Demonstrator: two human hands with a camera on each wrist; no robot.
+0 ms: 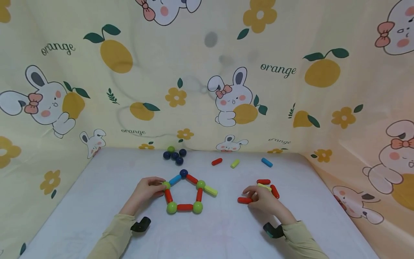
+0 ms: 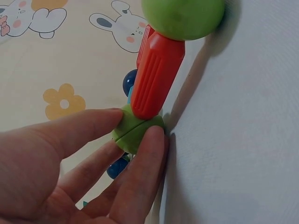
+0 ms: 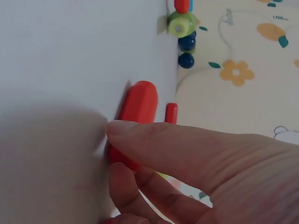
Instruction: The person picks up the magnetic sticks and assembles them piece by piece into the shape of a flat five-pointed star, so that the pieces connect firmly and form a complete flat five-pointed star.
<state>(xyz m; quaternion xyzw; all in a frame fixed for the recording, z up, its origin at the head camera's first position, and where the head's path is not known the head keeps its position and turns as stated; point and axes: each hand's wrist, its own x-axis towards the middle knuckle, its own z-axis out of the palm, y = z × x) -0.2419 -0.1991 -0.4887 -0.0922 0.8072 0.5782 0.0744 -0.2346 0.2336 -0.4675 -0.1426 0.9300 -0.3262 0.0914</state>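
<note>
A five-sided ring of rods and balls lies on the table. Its top corner is a dark blue ball [image 1: 183,173]; the other corners are green balls. My left hand [image 1: 147,190] pinches the left green ball [image 2: 133,135] between thumb and fingers, where a blue rod [image 1: 175,179] and a red rod [image 2: 159,77] meet. From the ring's right corner a yellow-green rod [image 1: 211,190] sticks out. To the right, my right hand [image 1: 263,201] pinches a loose red rod [image 3: 139,102] lying on the table; its thumb lies across the rod, with fingers curled at the near end.
Beyond the right hand lie two more red rods [image 1: 274,191] and a partly hidden yellow rod [image 1: 264,186]. Farther back are loose red [image 1: 217,162], yellow-green [image 1: 235,163] and blue rods [image 1: 267,162]. Several dark blue balls [image 1: 175,156] and a green ball [image 1: 170,149] cluster near the patterned backdrop.
</note>
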